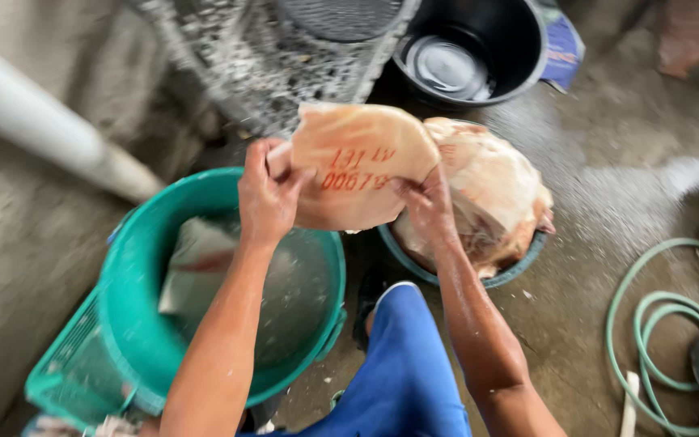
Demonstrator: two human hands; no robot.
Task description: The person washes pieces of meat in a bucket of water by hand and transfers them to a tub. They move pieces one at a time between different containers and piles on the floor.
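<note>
- Left hand point(267, 194): fingers curled and pinched over the left edge of a pale pink, flat, flexible sheet of raw animal skin point(359, 166) bearing a red ink stamp; the thumb lies on the near face, the fingertips are hidden behind the sheet
- Right hand point(426, 204): fingers pressed together and clamped on the lower right edge of the same sheet, so that it hangs stretched between the two grips, stamped face toward the camera
- The skin is held up in the air, apparently so that it stays taut and clear of the ground; it sits above and between the two tubs
- Round green plastic tub point(143, 324): below the left fingers, holding cloudy water and a pale submerged piece; it rests in a green mesh basket point(66, 376)
- Shallow blue-grey basin point(519, 263): just behind and below the right fingers, heaped with more pink raw skin point(491, 190)
- Black round bucket point(479, 48): well beyond the fingertips, beside a wire mesh drum point(285, 57)
- Wet grey concrete floor point(592, 162): carries all vessels; a coiled pale green hose point(657, 324) lies to the right of the right forearm, a white pipe point(34, 121) far left
- Blue trouser knee point(406, 364): between the forearms
</note>
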